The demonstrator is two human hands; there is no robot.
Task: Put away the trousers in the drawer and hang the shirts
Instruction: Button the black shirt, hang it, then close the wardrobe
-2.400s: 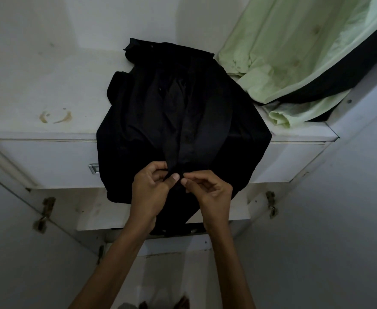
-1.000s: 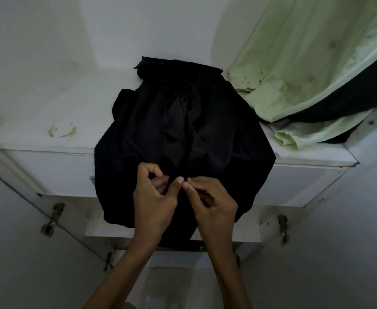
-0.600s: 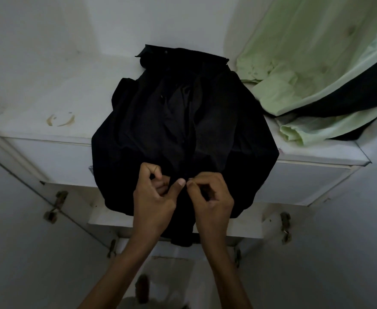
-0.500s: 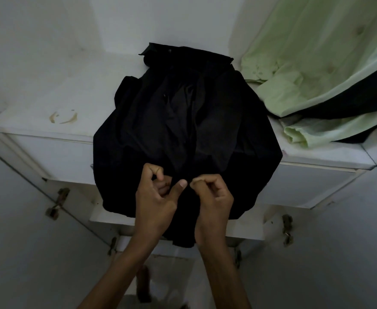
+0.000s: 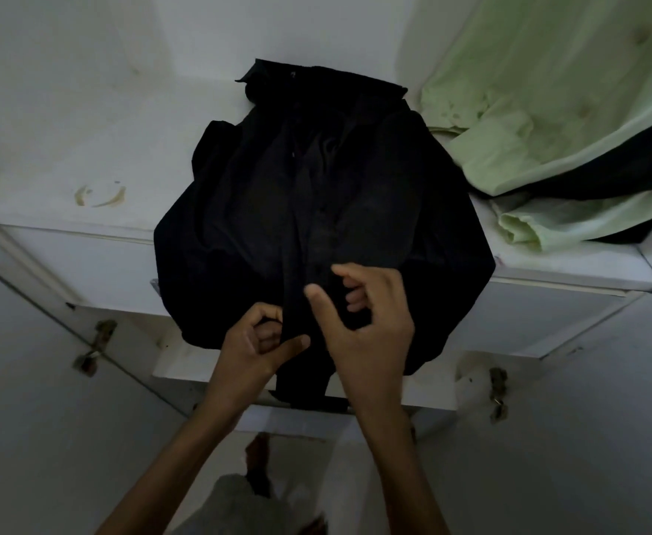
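Fastening: we judge the step in hand to be buttoning the black button-front shirt (image 5: 355, 195) along its front strip, ahead of hanging it.
Shirt position: collar away from us, lying on the white painted cabinet top (image 5: 65, 164), with the hem draped over the front edge and down across the white drawer front (image 5: 85, 264).
Left hand (image 5: 254, 349): thumb and curled fingers pinch the front strip near the hem.
Right hand (image 5: 370, 326): thumb and forefinger spread apart, other fingers loosely curled, holding nothing (whether it touches the cloth we cannot tell).
Change: half a second ago both hands were pinched close together at one spot on the strip. Now the right has let go and sits higher than the left, which keeps its grip.
Meaning: we read one button as probably closed and the right hand as free for the next. The dark cloth hides the buttons, so this is unconfirmed.
Neighbour: pale green crumpled fabric shirt (image 5: 548, 90), to the right on the same top, against the black shirt's shoulder.
Remaining: no hanger in view, and the black shirt is not yet hung.
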